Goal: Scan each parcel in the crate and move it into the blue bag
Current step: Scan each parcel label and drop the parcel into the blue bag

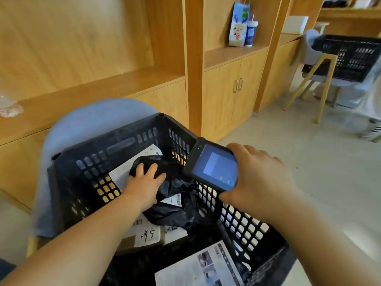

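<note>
The left grip (144, 182) reaches into the black crate (115, 145), which sits on a grey-blue chair (92, 116). Its fingers lie over the top bulge of a black plastic-wrapped parcel (177, 215) in the middle of the crate. The thumb is hidden, so I cannot tell whether the plastic is actually pinched or only pressed. The right grip (257, 182) is wrapped round a handheld scanner (214, 168), thumb under its near edge and fingers over the far edge. It holds the scanner just above the crate's right rim, with the lit screen facing up.

The step in hand looks like presenting this parcel for scanning. Its white barcode label (173, 201) lies in a crease, just beside the left wrist and partly folded in. To scan well, the label probably has to be pulled flat and turned up towards the scanner's far end. Soft wrapping of this kind is likely to sag and buckle the code, so taking hold close to the label should serve better than holding the far bulge.

Other labelled parcels lie close by and could be read by mistake: a white one (132, 164) towards the far wall and a box with handwriting (147, 234) towards the near left. Lifting the black parcel clear of them first would avoid that. The blue bag is not plainly in view.
</note>
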### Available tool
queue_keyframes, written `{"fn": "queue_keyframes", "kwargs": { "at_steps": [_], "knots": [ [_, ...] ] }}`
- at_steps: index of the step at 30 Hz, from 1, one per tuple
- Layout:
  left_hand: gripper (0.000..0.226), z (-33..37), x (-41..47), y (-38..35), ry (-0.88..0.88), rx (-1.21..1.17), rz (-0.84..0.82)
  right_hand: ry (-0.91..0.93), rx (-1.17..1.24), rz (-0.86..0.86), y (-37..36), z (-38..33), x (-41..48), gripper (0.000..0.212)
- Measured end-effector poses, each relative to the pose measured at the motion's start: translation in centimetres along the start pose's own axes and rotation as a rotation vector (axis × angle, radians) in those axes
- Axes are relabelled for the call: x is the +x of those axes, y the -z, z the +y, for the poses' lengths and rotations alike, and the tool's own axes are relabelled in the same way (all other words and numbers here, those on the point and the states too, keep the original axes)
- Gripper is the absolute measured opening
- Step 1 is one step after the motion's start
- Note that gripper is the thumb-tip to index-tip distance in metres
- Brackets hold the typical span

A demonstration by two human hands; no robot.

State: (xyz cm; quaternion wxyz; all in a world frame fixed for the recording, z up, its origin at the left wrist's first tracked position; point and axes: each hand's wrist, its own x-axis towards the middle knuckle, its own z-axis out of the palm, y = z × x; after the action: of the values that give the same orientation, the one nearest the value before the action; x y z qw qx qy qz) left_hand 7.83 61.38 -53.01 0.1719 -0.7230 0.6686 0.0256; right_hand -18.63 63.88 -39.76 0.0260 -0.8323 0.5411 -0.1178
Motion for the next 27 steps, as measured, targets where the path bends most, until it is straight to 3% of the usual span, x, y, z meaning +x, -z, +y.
{"fn": "queue_keyframes", "kwargs": {
  "at_steps": [3,8,16,19,27],
  "knots": [
    [0.068,-0.1,0.8,-0.3,-0.04,0.038,-0.033,-0.001,-0.003,-0.002,-0.8,0.1,0.4,0.073],
    [0.043,0.2,0.1,0.8,-0.089,-0.014,0.149,-0.02,-0.018,0.007,-0.9,1.0,-0.4,0.072],
    [0.02,-0.3,-6.2,5.5,0.061,-0.452,0.447,-0.069,0.01,0.036,1.8,1.8,-4.3,0.078],
    [0.026,-0.5,-9.7,7.1,0.044,-0.665,0.412,-0.078,0.045,0.057,3.2,1.5,-6.4,0.081],
    [0.048,1.4,-16.9,8.9,0.128,-0.893,0.325,-0.075,0.133,0.079,6.2,0.9,-12.5,0.086]
  ]
}}
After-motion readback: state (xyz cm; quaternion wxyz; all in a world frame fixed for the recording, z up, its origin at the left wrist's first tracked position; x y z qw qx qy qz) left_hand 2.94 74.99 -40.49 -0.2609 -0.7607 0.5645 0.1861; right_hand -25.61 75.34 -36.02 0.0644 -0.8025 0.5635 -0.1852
